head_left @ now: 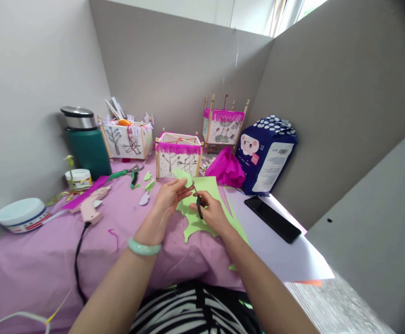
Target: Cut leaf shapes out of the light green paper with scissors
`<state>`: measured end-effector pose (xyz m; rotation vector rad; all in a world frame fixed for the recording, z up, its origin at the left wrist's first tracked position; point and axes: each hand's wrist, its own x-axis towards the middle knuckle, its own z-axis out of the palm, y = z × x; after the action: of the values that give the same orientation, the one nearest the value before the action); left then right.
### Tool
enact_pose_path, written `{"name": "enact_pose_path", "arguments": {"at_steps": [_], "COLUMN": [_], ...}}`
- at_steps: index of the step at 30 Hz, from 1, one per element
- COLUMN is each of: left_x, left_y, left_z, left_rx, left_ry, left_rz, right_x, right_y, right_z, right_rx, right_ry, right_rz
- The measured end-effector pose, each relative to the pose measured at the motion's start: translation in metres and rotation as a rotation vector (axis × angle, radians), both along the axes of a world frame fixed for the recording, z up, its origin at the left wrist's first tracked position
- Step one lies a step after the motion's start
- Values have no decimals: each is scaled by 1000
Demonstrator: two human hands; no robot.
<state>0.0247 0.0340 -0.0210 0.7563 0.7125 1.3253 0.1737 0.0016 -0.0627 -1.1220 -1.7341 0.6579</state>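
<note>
My left hand (171,195) pinches a small piece of light green paper (183,175) between thumb and fingers. Wrapped round the black handles of a pair of scissors (199,207) is my right hand (212,211), and the blades point up at the edge of that piece. Beneath both hands lies a larger green sheet (207,185) with a cut, uneven edge. Small cut green shapes (149,185) rest on the cloth to the left, beside a pale lilac cut shape (144,198). A paper lantern (178,160) with a magenta fringe stands just behind my hands.
On the left are a glue gun (90,208) with its cord, green-handled pliers (125,172), a green bottle (89,148) and a white bowl (22,214). A phone (272,219) lies on white paper at right, near a blue package (266,155). Grey partitions surround the table.
</note>
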Motion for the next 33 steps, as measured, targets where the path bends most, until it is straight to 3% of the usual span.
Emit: {"name": "enact_pose_path", "arguments": {"at_steps": [17,33], "left_x": [-1,-8], "left_y": [7,8], "left_z": [-10,-7], "left_rx": [70,58], "left_ry": [-1,82], "left_rz": [-19,-11], "right_x": [2,3], "right_y": [1,-1], "right_z": [0,0], "right_rx": [45,23], "right_ry": [-81,-83], "right_rz": [-33,-8]}}
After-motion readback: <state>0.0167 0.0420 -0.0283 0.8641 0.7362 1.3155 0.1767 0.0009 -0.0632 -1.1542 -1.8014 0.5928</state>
